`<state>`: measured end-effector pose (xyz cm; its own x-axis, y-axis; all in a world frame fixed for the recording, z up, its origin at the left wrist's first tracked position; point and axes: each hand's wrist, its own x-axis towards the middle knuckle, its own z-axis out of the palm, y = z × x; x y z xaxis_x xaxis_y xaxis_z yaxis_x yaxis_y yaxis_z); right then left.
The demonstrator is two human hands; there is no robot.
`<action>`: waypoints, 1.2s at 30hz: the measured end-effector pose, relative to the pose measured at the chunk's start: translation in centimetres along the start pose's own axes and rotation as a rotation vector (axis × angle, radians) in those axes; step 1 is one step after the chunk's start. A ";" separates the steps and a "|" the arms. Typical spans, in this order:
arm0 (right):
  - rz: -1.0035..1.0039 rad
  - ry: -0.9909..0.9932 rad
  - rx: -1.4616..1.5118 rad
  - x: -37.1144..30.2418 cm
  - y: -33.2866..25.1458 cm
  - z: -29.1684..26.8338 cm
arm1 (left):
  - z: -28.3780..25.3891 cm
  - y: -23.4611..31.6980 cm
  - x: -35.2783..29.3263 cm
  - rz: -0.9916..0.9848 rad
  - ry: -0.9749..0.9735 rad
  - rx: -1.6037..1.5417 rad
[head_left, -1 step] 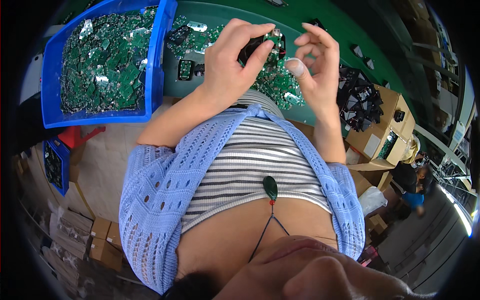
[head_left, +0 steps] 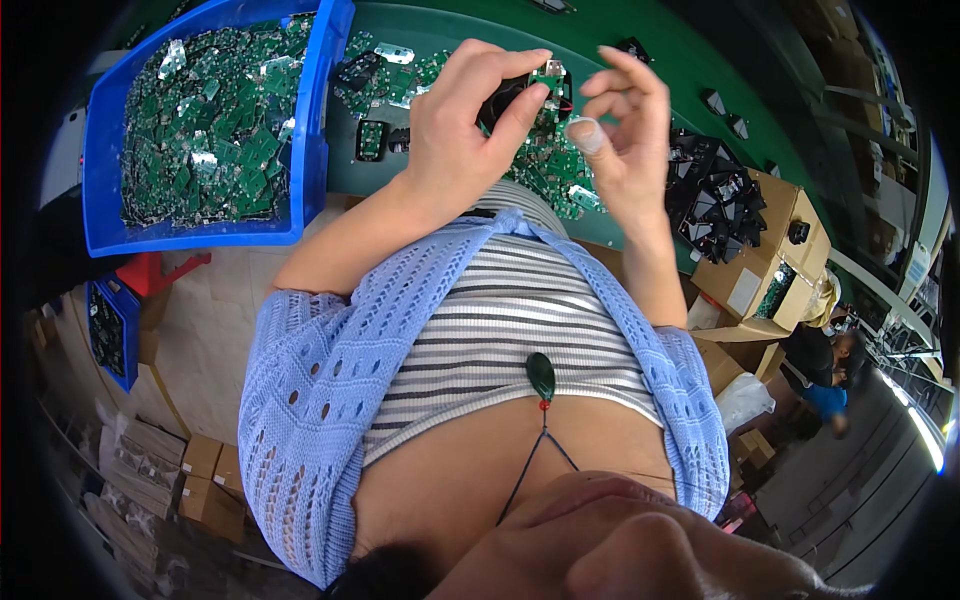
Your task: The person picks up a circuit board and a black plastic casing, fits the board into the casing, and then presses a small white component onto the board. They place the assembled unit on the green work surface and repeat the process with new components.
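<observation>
My left hand (head_left: 455, 125) is closed, with thumb and forefinger pinching a small green circuit board (head_left: 547, 76) that has a silvery metal connector. Something black, perhaps a casing, shows inside the grip, mostly hidden by the fingers. To its right, my right hand (head_left: 628, 140) is raised with its fingers bent and apart, and nothing shows in it. White tape or a cover wraps its thumb tip. Loose green boards (head_left: 560, 165) lie on the green table below both hands. Left of my left wrist sits a black casing with a board in it (head_left: 371, 140).
A blue bin (head_left: 315, 130) heaped with green boards stands at the left. Black plastic casings (head_left: 715, 195) are piled at the right by an opened cardboard box (head_left: 785, 235). More loose boards (head_left: 395, 75) lie beyond my left hand. Another person (head_left: 825, 365) is at the far right.
My right hand has shifted slightly left, closer to the board. My left hand keeps its grip nearly in place.
</observation>
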<state>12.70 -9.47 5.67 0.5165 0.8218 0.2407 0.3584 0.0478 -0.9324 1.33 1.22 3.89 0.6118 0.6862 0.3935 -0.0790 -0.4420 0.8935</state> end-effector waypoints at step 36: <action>-0.437 0.085 -0.470 -1.0 1.5 2.1 | -1.8 -2.3 -0.2 -1.020 -0.337 -1.066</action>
<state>11.16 -9.03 3.44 0.2987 0.7342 0.6097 0.8421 0.0979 -0.5304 -0.02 3.20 2.12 0.8901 0.2051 -0.4069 0.0517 0.8417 0.5374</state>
